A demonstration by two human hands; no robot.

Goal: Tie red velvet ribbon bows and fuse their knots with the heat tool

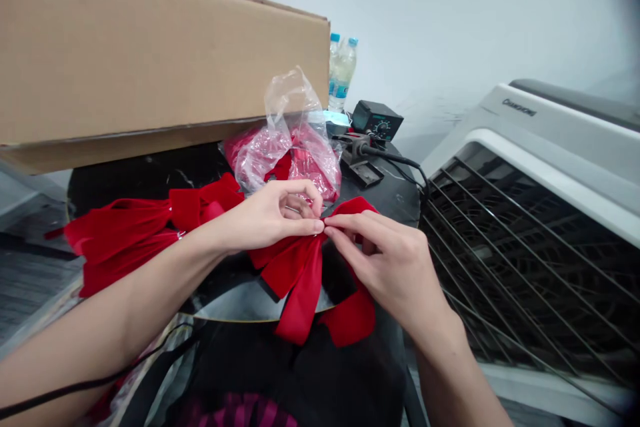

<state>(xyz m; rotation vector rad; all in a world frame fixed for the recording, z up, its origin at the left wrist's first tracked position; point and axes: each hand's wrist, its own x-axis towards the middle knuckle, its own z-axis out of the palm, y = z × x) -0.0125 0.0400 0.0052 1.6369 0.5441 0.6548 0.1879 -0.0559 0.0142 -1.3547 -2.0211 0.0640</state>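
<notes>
A red velvet ribbon bow (303,271) hangs between my two hands over the near edge of the table, its tails dangling below. My left hand (287,210) reaches in from the left, with thumb and fingers pinched at the bow's middle. From the right, my right hand (383,250) pinches the same spot with thumb and forefinger, fingertips meeting the left ones. What lies right between the fingertips is too small to make out. More red velvet bows (135,227) are piled on the table beside my left forearm, with small shiny bits at their middles.
A large cardboard box (165,47) stands behind the round black table (145,170). A clear plastic bag (295,147) of red material lies in front of it. Water bottles (343,73), a black box with a dial (377,121) and a cable sit behind. A Changhong air cooler (550,147) stands at right.
</notes>
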